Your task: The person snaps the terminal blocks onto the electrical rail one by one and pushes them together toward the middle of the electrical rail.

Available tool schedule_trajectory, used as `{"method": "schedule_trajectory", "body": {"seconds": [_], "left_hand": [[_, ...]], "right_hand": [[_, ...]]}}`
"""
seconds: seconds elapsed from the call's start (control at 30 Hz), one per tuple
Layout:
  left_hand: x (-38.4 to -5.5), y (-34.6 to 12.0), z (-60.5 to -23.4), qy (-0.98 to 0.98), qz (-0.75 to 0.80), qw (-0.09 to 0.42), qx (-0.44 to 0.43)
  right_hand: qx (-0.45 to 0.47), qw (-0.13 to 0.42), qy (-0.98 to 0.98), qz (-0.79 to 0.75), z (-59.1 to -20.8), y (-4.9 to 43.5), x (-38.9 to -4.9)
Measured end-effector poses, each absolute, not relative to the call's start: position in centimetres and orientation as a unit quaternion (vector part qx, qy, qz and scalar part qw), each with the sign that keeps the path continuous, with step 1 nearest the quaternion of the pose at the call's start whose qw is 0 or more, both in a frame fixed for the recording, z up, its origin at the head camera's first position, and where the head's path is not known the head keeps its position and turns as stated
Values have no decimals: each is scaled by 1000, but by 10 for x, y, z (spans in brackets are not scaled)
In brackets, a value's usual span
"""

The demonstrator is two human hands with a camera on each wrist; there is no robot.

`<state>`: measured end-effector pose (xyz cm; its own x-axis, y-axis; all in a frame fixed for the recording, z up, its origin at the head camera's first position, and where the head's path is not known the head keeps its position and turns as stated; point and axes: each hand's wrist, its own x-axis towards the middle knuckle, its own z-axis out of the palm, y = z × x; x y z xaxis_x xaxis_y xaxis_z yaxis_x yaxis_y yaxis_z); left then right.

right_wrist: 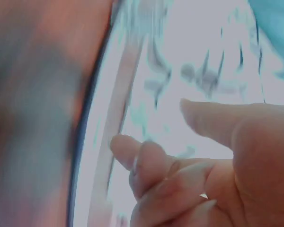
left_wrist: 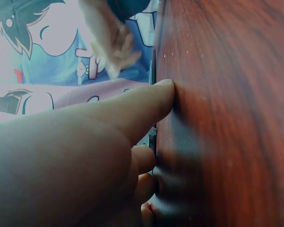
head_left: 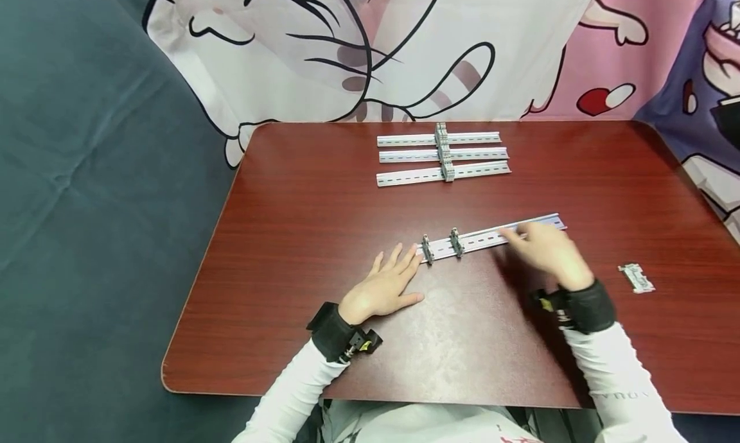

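Note:
A slotted metal DIN rail (head_left: 484, 239) lies slightly slanted across the middle of the table. Two thin grey terminal blocks stand upright on its left part: one block (head_left: 427, 249) close to the end, the other block (head_left: 457, 243) a little further right. My left hand (head_left: 378, 292) rests palm down on the table with its fingers spread, the fingertips at the rail's left end. Over the right part of the rail hovers my right hand (head_left: 546, 249), blurred. In the right wrist view this hand (right_wrist: 194, 175) has its thumb out and fingers loosely bent, with nothing between them.
Three more slotted rails (head_left: 405, 156) lie side by side at the back, with a row of grey terminal blocks (head_left: 444, 153) across them. A loose light grey block (head_left: 636, 278) lies flat at the right. Behind the brown table (head_left: 277, 237) hangs a printed cloth (head_left: 439, 45).

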<state>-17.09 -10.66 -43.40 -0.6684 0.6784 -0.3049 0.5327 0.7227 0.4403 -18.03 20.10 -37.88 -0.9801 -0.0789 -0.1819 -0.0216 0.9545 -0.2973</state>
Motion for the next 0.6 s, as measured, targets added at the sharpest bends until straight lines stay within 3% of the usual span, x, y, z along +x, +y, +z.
{"method": "schedule_trajectory", "body": {"seconds": [0.27, 0.47, 0.6], "left_hand": [[-172, -107, -431, 900, 155, 226, 338], [-172, -107, -431, 898, 163, 233, 336], [-172, -106, -430, 897, 167, 234, 336]], "right_hand": [[177, 104, 967, -150, -366, 317, -132], [322, 172, 921, -138, -370, 349, -110], [329, 176, 916, -148, -374, 358, -106]]}}
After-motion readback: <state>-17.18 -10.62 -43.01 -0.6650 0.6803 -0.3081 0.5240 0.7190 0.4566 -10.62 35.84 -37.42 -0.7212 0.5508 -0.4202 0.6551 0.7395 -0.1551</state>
